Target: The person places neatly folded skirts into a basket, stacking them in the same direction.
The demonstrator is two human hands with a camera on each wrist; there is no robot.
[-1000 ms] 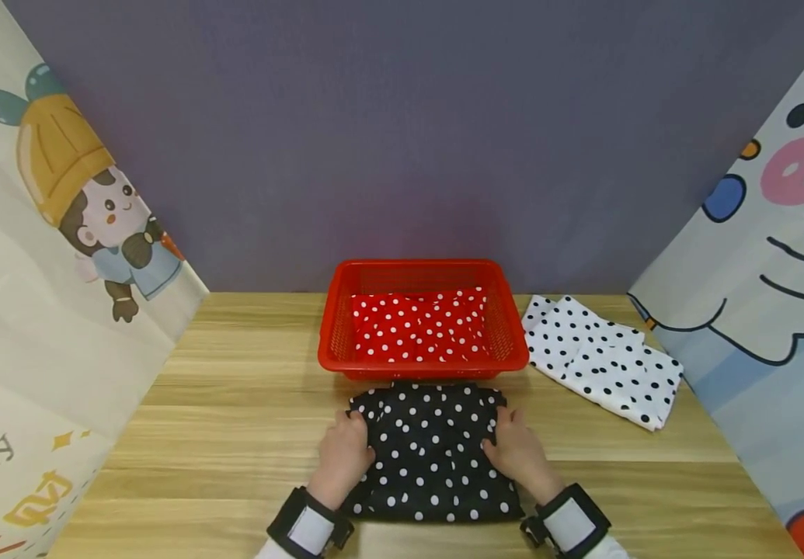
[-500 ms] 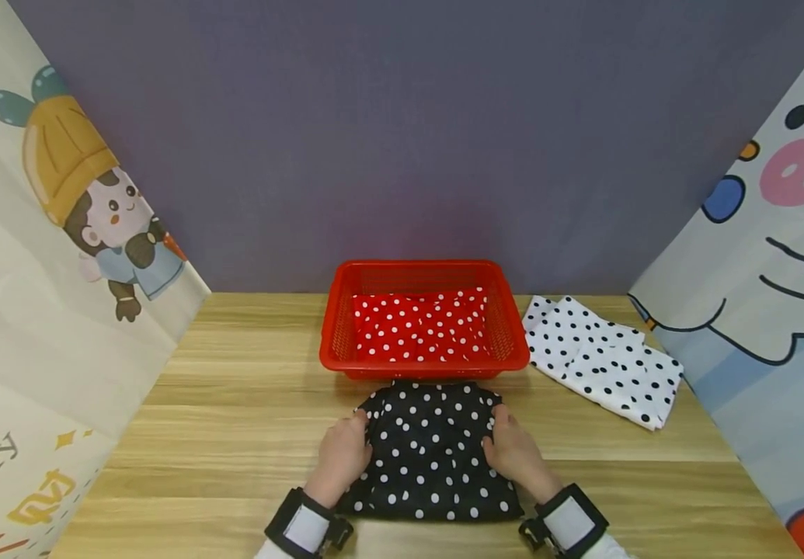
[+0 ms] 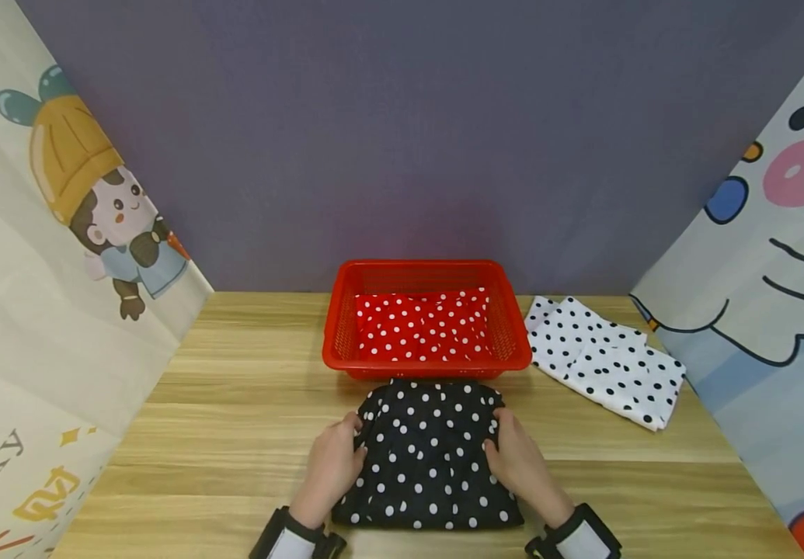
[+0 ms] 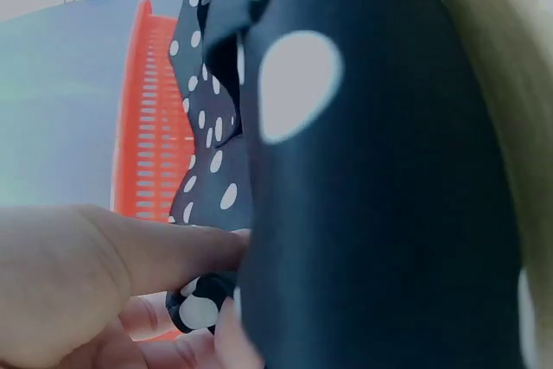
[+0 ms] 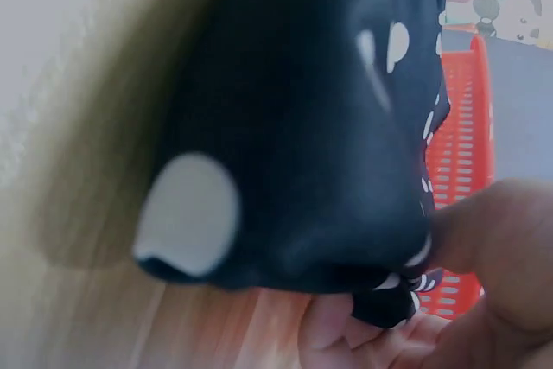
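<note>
A folded black cloth with white polka dots (image 3: pixel 429 462) is in front of the red basket in the head view. My left hand (image 3: pixel 332 462) pinches its left side, and my right hand (image 3: pixel 522 462) pinches its right side. In the left wrist view, the left thumb (image 4: pixel 173 252) lies over a gathered edge of the cloth, with fingers beneath. The right wrist view has the right thumb (image 5: pixel 475 235) and fingers gripping the opposite edge. There the near corner of the cloth casts a shadow and seems slightly raised from the table.
The red basket (image 3: pixel 427 366) stands by the back wall with a folded red polka-dot cloth (image 3: pixel 421 326) inside. To its right, a folded white cloth with black dots (image 3: pixel 604 365) lies on the wooden table (image 3: pixel 234 388). Printed sheets flank both sides.
Both hands keep hold of the black cloth. Its near edge looks slightly lower in the head view, and the cloth slightly larger. The left hand and wrist have shifted a little left and nearer.
</note>
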